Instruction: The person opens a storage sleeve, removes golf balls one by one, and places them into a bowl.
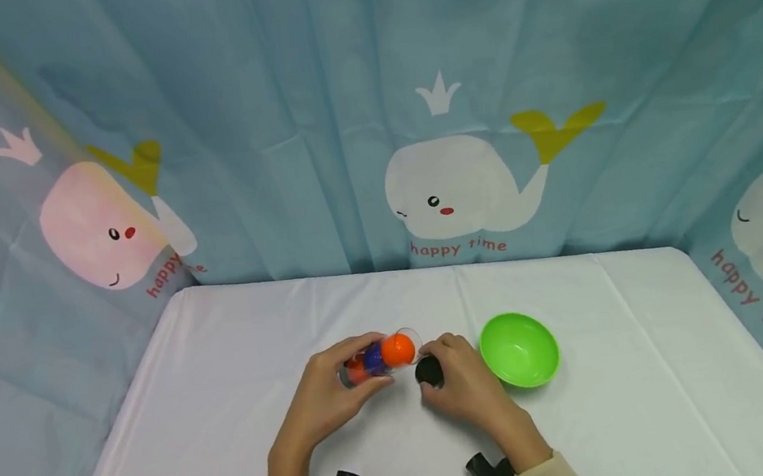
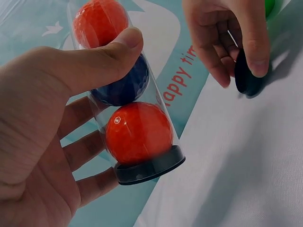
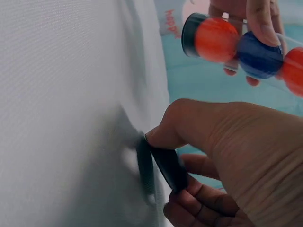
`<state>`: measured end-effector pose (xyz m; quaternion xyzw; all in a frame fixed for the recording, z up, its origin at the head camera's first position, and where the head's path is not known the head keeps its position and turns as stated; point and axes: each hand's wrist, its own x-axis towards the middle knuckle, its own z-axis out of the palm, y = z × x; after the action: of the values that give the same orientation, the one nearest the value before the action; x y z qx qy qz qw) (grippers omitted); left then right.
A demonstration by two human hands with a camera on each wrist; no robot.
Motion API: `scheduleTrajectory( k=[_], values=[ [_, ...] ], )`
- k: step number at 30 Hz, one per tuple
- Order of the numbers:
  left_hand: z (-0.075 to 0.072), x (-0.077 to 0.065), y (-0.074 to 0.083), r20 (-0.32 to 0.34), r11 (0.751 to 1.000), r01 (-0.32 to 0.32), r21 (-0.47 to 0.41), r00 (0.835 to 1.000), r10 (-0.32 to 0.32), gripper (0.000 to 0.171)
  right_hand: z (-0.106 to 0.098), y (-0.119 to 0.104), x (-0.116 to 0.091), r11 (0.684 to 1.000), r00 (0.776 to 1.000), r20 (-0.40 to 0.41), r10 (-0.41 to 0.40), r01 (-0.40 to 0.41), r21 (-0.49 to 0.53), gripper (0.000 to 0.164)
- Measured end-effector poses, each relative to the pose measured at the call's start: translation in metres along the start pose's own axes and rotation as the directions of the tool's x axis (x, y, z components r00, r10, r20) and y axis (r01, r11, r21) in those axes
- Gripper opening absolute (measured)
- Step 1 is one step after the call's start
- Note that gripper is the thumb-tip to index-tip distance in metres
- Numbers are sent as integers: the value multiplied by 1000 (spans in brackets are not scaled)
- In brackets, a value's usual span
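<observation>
A creased blue-green curtain [image 1: 296, 61] forms the backdrop, printed with white whales [image 1: 458, 185] and red lettering [image 1: 458, 247]. Below it, a finely woven white cloth [image 1: 642, 396] lies flat. A smooth, round green bowl [image 1: 519, 349] stands on the cloth. The container is a clear, cylindrical tube [image 2: 155, 97] with a black base cap [image 2: 151, 168]. Inside, in one row, sit a glossy, dimpled orange ball [image 2: 139, 132], a dark blue ball [image 2: 127, 87] and a second orange ball [image 2: 100, 22]. The lid [image 2: 245, 78] is a thin black disc.

My left hand [image 1: 327, 394] grips the tube between thumb and fingers, base cap to the left, clear rim toward my right hand [image 1: 464, 386]. My right hand pinches the lid just beside that rim. The bowl sits just right of my right hand.

Cloth extends sideways from both hands, giving lateral room; its far edge meets the curtain.
</observation>
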<state>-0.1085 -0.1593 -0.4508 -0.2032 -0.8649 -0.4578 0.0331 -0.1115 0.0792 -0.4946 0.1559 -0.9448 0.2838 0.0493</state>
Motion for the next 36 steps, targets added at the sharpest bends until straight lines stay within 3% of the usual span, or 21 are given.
scheduleTrajectory(
  k=[14,26,31,36],
  values=[
    [0,-1,2,13,1000,17,-4,1000,-17,56,4,3,-2,1000,999,48,-1,0,14,39],
    [0,0,1,3,999,17,36,1000,-17,55,0,0,0,999,999,44,-21,19,41,39],
    [0,1,-1,0,999,9,49,1000,-9,55,-10,-7,2,990,1000,10,-27,25,138,40],
    [1,0,-2,-9,998,7,55,1000,-7,55,-27,-15,2,962,998,-45,-32,43,271,35]
  ],
)
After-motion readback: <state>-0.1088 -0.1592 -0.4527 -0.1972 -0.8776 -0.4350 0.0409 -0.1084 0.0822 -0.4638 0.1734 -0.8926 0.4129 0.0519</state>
